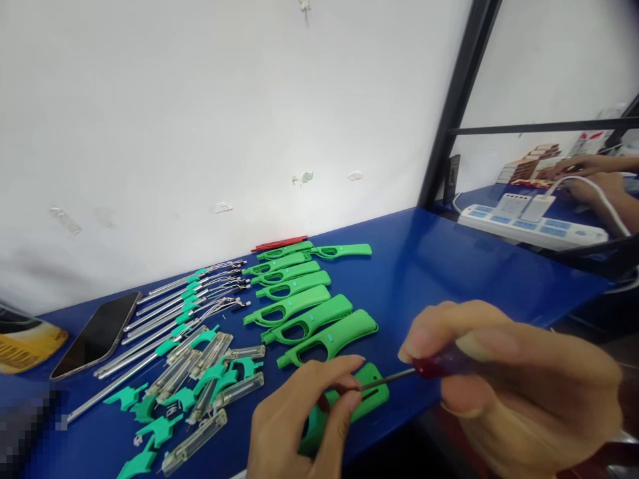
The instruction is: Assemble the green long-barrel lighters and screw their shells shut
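Note:
My right hand is closed round the dark red handle of a screwdriver, its thin metal shaft pointing left. At the tip of that shaft, the thumb and forefinger of my left hand are pinched together. Whether a small part sits between them, I cannot tell. Under my left hand lies a green lighter body, partly covered by the fingers. Just beyond it, several more green lighter bodies with trigger openings lie in a column.
Clear fuel tanks and teal triggers are heaped at left. Behind them are metal lighter tubes with wires, a phone and a yellow-black object. A power strip and another person's hands are beyond the black frame.

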The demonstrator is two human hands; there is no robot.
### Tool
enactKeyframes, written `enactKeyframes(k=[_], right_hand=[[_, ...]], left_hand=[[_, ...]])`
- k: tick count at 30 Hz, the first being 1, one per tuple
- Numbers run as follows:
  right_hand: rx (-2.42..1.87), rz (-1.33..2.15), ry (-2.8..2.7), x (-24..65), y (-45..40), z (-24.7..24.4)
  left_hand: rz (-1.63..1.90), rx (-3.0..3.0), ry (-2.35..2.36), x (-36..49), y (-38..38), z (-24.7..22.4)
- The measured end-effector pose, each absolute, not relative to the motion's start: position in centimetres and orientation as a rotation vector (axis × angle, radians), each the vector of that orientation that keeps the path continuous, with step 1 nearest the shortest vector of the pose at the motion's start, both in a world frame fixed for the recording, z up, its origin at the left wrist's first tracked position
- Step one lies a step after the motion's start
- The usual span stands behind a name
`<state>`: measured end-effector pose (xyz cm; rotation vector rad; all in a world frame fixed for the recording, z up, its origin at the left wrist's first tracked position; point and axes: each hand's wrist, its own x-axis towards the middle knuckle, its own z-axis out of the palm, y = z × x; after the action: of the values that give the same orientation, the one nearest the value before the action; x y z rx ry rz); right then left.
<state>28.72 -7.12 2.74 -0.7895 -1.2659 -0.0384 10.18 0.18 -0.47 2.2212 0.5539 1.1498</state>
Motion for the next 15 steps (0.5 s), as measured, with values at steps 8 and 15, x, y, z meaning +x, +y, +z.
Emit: enactKeyframes(k=[8, 15], right_hand=[[-0.803, -0.118, -1.351, 29.4, -6.7, 2.0], [-0.953, -0.061, -1.607, 29.8, -6.5, 0.9]], left_hand=[[1.173, 2.423, 0.376, 12.9, 0.2, -2.2], [1.118, 2.585, 0.422, 13.5, 0.6, -3.5]])
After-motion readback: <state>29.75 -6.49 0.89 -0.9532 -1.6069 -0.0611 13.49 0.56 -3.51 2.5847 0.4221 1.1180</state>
